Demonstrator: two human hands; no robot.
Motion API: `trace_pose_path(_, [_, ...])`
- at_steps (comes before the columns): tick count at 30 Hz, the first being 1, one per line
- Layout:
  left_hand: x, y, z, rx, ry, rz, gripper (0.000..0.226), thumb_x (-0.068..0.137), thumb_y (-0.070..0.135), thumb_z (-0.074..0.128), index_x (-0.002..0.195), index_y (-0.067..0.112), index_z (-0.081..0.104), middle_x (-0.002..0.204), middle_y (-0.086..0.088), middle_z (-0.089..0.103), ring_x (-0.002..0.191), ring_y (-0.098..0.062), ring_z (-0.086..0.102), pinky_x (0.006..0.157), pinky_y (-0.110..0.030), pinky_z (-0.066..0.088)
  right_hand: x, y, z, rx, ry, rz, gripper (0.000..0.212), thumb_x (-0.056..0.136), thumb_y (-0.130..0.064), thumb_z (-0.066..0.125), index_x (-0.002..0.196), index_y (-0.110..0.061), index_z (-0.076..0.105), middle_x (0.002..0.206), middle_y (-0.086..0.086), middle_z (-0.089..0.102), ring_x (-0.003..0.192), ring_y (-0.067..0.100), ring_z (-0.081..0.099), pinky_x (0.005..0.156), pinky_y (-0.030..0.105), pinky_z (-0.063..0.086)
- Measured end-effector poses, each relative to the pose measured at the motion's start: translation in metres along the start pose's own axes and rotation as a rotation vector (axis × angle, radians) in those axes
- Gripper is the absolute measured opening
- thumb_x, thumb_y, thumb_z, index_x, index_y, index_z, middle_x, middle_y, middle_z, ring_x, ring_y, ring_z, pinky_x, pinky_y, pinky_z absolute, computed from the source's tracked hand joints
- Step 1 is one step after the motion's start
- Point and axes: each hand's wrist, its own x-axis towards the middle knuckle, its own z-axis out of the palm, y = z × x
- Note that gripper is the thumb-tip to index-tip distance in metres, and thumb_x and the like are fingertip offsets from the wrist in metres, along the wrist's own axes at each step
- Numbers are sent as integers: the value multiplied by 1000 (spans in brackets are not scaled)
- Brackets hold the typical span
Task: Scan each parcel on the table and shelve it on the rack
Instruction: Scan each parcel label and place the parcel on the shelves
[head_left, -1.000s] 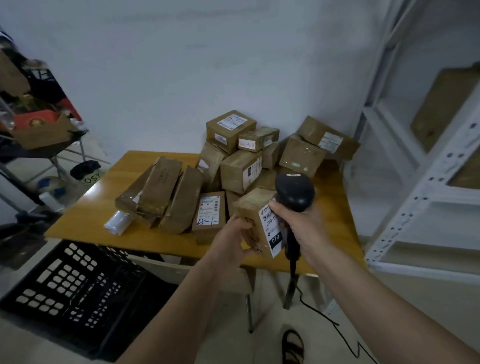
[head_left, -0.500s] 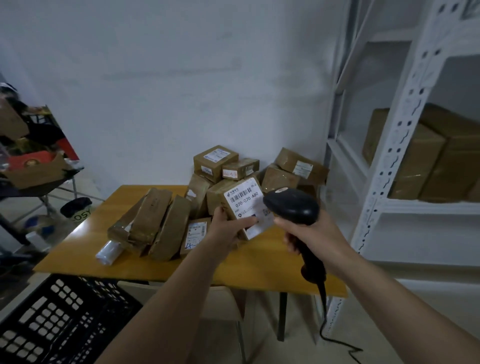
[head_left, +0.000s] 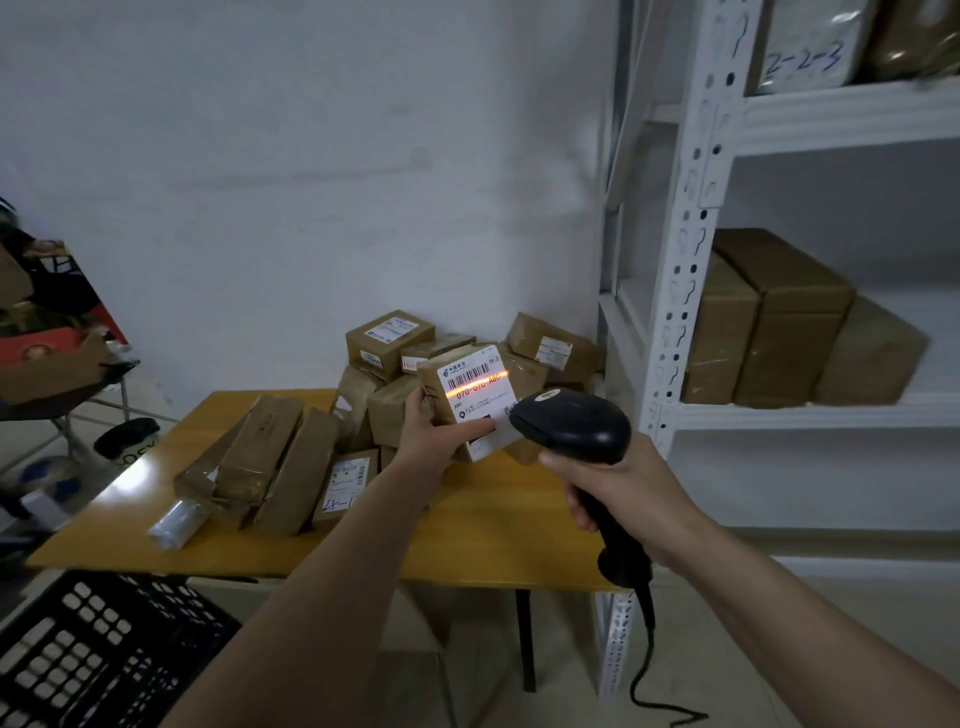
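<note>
Scan line now lit across the label; half a second ago it was dark. My left hand (head_left: 434, 434) grips the parcel (head_left: 470, 400) above the table (head_left: 483, 519); my right hand (head_left: 618, 491) grips the scanner (head_left: 571, 426). Shelving on the rack (head_left: 685, 260) should follow.

- The single head view looks forward and slightly down from standing height, over both forearms.
- It faces the wooden table (head_left: 483, 525) and white wall, close in.
- The rack (head_left: 680, 291) fills its right side.
</note>
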Motion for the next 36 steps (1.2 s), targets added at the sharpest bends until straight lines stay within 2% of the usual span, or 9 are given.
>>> trace_pose_path(10, [-12, 5, 23, 76, 44, 12, 104, 66, 6, 87, 148, 26, 26, 141, -9, 49, 123, -31, 54, 94, -56, 52, -6, 3, -30, 14, -10, -50, 35, 86, -29, 72, 55, -18, 63, 51, 6, 57, 47, 20, 56, 51, 27, 48])
trace_pose_path(16, [-19, 9, 31, 124, 53, 30, 100, 66, 5, 86, 146, 25, 30, 136, -9, 53, 121, -31, 55, 93, -55, 53, -10, 6, -38, 35, -16, -29, 34, 86, -29, 71, 58, -12, 63, 51, 8, 57, 47, 20, 56, 51, 26, 48])
trace_pose_path(19, [-23, 12, 36, 139, 31, 25, 101, 67, 4, 86, 147, 23, 29, 134, -10, 55, 120, -32, 57, 93, -56, 53, -10, 6, -42, 85, 45, -29, 29, 85, -28, 73, 65, -8, 66, 55, 8, 62, 48, 20, 57, 49, 25, 48])
trace_pose_path(23, [-28, 27, 51, 163, -111, 7, 65, 68, 8, 85, 118, 28, 49, 110, -3, 67, 94, -22, 69, 73, -40, 61, -12, -3, -54, 163, 132, -23, 14, 77, -30, 77, 82, -17, 73, 73, 8, 74, 57, 18, 65, 52, 24, 53])
trace_pose_path(26, [-34, 47, 73, 213, -202, 25, 58, 74, 17, 83, 124, 14, 55, 108, -5, 72, 91, -22, 72, 79, -41, 60, -10, -14, -72, 272, 247, 1, 23, 69, -30, 82, 87, -17, 75, 76, 11, 75, 63, 22, 69, 52, 27, 53])
trace_pose_path(28, [-41, 67, 92, 217, -259, 62, 47, 76, 20, 81, 117, 15, 61, 103, -2, 75, 88, -17, 73, 76, -36, 59, -10, -24, -89, 299, 297, -21, 34, 66, -31, 83, 95, -18, 73, 80, 8, 76, 68, 25, 70, 50, 27, 53])
trace_pose_path(31, [-54, 99, 126, 188, -300, 115, 33, 78, 14, 78, 108, 13, 64, 98, -5, 76, 90, -23, 73, 84, -45, 58, -16, -41, -118, 310, 354, -68, 42, 61, -35, 83, 100, -21, 71, 83, 0, 77, 66, 15, 71, 48, 24, 51])
trace_pose_path(33, [-64, 120, 150, 159, -302, 137, 32, 76, 12, 80, 105, 10, 65, 92, -6, 77, 87, -25, 74, 82, -45, 58, -20, -54, -136, 307, 379, -109, 48, 59, -38, 82, 101, -18, 72, 82, 0, 76, 63, 11, 70, 49, 23, 51])
trace_pose_path(36, [-73, 154, 186, 110, -350, 190, 26, 77, 9, 76, 101, 3, 71, 89, -11, 77, 84, -27, 74, 78, -40, 58, -26, -71, -165, 311, 459, -180, 38, 59, -38, 83, 94, -24, 74, 81, 1, 76, 64, 17, 69, 53, 27, 53])
